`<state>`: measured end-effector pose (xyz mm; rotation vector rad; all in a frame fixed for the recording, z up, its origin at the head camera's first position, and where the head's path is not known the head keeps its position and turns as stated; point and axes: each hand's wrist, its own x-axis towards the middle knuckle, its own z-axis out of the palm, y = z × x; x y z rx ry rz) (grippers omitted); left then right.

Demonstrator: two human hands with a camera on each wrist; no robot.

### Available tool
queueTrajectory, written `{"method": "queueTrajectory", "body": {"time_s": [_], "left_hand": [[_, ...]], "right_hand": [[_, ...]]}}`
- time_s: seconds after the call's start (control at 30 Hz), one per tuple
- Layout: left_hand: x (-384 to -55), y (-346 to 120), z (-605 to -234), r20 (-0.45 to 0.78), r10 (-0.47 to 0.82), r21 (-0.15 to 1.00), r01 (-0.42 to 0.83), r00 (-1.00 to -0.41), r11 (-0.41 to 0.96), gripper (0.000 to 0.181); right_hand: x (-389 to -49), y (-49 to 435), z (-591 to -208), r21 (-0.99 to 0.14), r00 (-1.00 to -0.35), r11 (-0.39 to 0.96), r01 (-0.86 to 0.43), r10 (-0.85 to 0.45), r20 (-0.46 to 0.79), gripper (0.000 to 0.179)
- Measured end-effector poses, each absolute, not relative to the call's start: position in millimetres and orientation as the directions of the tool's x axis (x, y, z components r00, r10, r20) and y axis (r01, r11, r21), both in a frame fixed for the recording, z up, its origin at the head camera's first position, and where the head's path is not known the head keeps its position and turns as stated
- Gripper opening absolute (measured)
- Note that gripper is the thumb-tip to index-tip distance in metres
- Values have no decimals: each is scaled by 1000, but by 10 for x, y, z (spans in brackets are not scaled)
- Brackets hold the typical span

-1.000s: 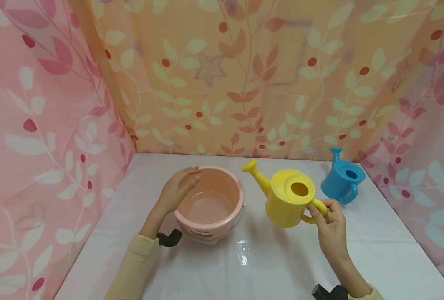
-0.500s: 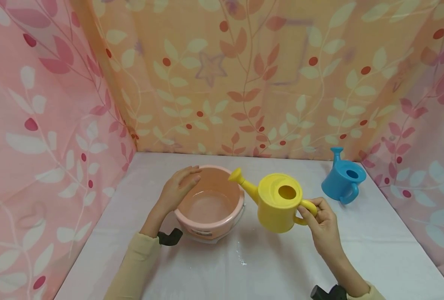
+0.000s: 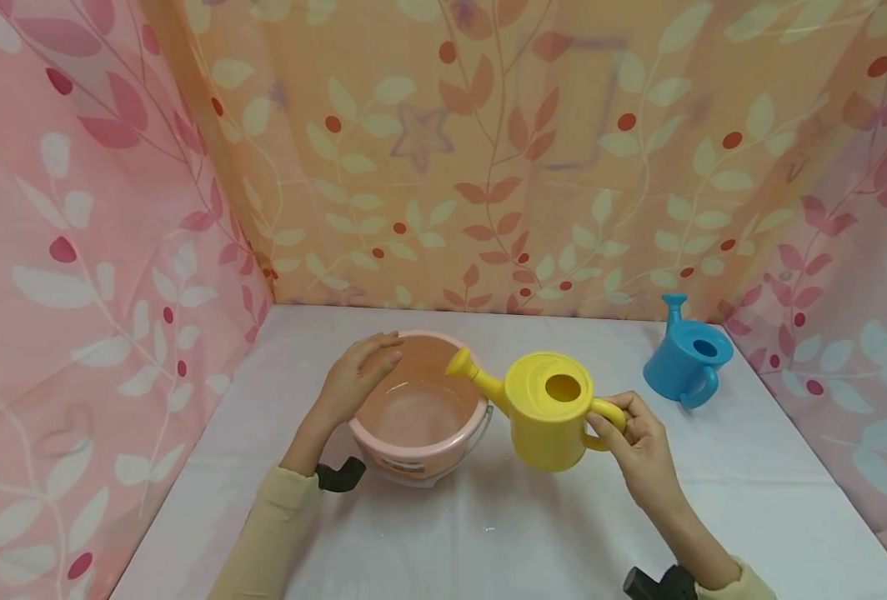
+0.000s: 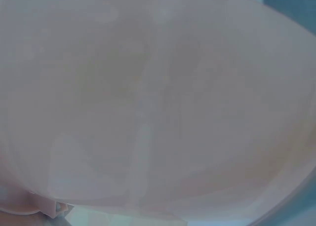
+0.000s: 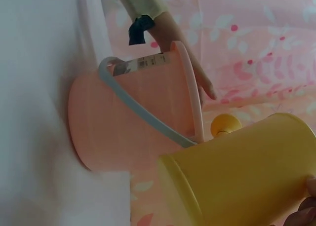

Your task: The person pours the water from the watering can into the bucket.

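My right hand [image 3: 638, 446] grips the handle of a yellow watering can [image 3: 548, 433], which is held above the table. The can's spout points left, and its round head overlaps the right rim of a pink bucket [image 3: 413, 452] in the head view. Water shows inside the bucket. At the bucket's left rim rests my left hand [image 3: 357, 379], fingers extended over the opening. The bucket's wall [image 4: 148, 112] fills the left wrist view. In the right wrist view the watering can [image 5: 242, 171] stands in front of the bucket [image 5: 133, 122], whose grey handle hangs down.
A blue watering can [image 3: 687, 362] stands at the back right of the white-covered table [image 3: 443, 550]. Small wet spots lie on the cover in front of the bucket. Patterned pink and orange curtains [image 3: 488, 167] enclose the table's back and sides.
My right hand has moved the yellow watering can left and slightly down, bringing its spout from beside the bucket to over its right rim. The left hand has stayed in place.
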<state>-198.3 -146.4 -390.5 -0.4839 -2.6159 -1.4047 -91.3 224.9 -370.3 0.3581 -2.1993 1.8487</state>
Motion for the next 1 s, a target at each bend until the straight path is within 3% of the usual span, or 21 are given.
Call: {"method": "queueTrajectory", "body": {"time_s": [0.33, 1.0], "left_hand": [[-1990, -1466, -3903, 291, 235, 767, 373, -927, 522, 44], [-2001, -1464, -3929, 291, 223, 772, 366, -930, 520, 44]], "right_hand": [[-977, 2328, -3578, -901, -930, 235, -364, -141, 339, 17], [-1058, 2354, -3348, -887, -944, 336, -318, -197, 265, 22]]}}
